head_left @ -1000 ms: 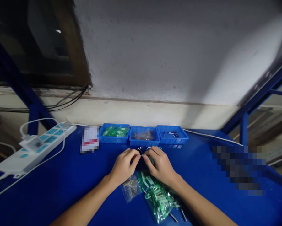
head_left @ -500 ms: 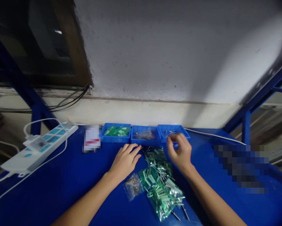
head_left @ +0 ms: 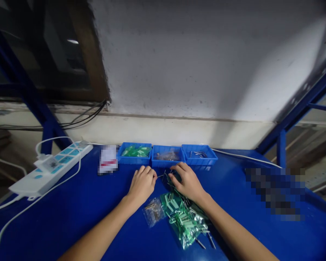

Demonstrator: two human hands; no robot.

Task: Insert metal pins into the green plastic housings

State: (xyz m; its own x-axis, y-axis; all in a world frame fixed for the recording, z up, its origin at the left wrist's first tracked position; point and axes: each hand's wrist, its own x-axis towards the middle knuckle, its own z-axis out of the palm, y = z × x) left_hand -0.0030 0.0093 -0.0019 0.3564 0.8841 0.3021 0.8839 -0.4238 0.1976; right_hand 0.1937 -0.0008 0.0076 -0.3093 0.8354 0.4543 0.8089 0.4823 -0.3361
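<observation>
My left hand [head_left: 142, 183] is closed in a pinch, with a thin metal rod [head_left: 161, 176] sticking out to the right of its fingertips. Close by on the right, my right hand [head_left: 188, 183] is curved low over the top of a pile, thumb and fingers apart, beside a few thin metal pieces. That pile is made of clear and green plastic bags [head_left: 183, 221] with pale strips and metal rods inside; my right hand covers its upper part. A small clear bag of brass-coloured pins [head_left: 153, 211] lies just left of it.
Three blue bins line the back: one with green packets [head_left: 135, 151], one with clear bags [head_left: 167, 156], one with thin metal pieces [head_left: 199, 154]. A white power strip [head_left: 51, 170] with cables stands left. Blurred-out items lie beside the bins and at right.
My right hand has come down and left from in front of the right bin to the top of the pile. My left hand's fingers have closed from spread to a pinch.
</observation>
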